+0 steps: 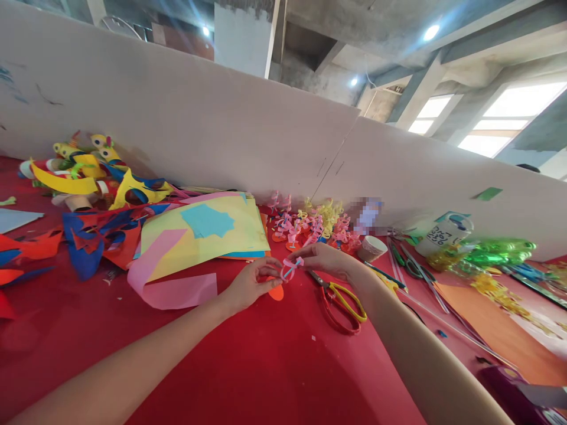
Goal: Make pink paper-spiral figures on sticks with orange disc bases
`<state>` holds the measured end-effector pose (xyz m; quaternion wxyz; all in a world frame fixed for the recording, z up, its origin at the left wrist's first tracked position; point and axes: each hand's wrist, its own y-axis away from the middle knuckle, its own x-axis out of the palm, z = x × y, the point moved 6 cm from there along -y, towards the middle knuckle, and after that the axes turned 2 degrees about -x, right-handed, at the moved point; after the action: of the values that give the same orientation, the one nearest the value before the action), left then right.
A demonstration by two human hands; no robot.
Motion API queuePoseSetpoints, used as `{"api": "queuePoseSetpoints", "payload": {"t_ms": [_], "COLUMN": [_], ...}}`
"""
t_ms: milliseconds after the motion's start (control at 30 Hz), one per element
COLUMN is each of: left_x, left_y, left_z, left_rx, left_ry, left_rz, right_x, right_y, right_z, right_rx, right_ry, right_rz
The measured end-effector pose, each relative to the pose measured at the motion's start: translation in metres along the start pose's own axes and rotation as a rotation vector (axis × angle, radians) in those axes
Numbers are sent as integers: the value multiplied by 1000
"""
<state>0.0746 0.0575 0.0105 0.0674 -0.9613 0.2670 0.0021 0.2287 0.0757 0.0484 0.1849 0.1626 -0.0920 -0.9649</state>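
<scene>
My left hand (252, 283) pinches a small pink and blue paper curl piece (289, 269) above an orange paper disc (276, 291) that sits under my fingers. My right hand (323, 258) pinches the top of the same curl piece from the right. Both hands are closed on it just over the red table (248, 366). Red and yellow scissors (341, 301) lie right below my right wrist. A cluster of finished pink and yellow curl figures (310, 227) stands just behind my hands.
Yellow, pink and blue paper sheets (204, 236) lie to the left, with a heap of coloured paper scraps and rolls (88, 189) beyond. A paper cup (371, 248), a glue bottle (445, 233), green foil (500, 251), an orange sheet (491, 324) and more scissors (410, 262) sit on the right. A white partition (221, 124) backs the table.
</scene>
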Motion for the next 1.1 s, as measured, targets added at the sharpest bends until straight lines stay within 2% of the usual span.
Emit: {"api": "queuePoseSetpoints", "payload": {"t_ms": [67,167,300,433,667,1100], "left_x": [-2,-3,-2,-3,-2,-1], "left_y": [-1,-1,-1,-1,-1,-2], "left_z": [2,3,3,3,-1,-1], "left_rx": [-5,-26,-32,-26,-34,-1], "left_ry": [5,-7,-38,-38,-37,-31], "left_rz": [-23,-53,-24,-30,9,32], "right_x": [0,-1,5,7,17,24], "right_y": [5,12,20,28,34,37], "right_z": [-6,-16,-23,-24,-23,-24], "right_rx": [-20,-80,-227,-283,-247,-237], "right_ry": [13,45,93,185,140,139], "right_rz": [-64,-231,-416,-559,-513,-571]}}
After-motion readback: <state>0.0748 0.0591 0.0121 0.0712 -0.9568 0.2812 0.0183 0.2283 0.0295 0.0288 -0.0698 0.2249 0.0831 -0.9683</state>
